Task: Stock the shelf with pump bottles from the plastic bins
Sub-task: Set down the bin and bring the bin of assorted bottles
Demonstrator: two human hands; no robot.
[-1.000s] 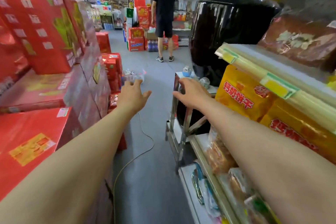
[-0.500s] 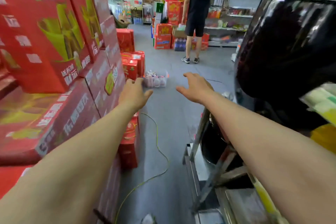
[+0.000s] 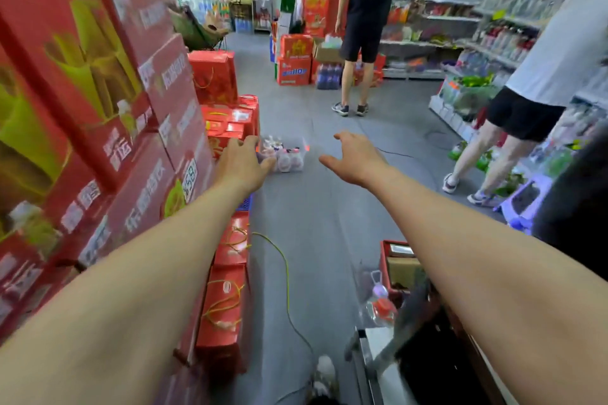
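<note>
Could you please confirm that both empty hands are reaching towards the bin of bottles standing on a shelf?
The head view shows the bin of bottles on the floor, not a shelf. The left hand and right hand do reach out empty.

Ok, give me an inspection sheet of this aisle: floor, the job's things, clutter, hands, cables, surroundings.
Surface: grey floor of a shop aisle.
Job's things: clear plastic bin holding pump bottles, on the floor ahead.
Clutter: red gift boxes stacked along the left; purple stool at right.
Hands: left hand and right hand open, stretched forward, holding nothing.
Cables: yellow-green cable trailing over the floor by the boxes.
Surroundings: stocked shelves at right; person in black standing; person in white shirt mid-stride.
</note>
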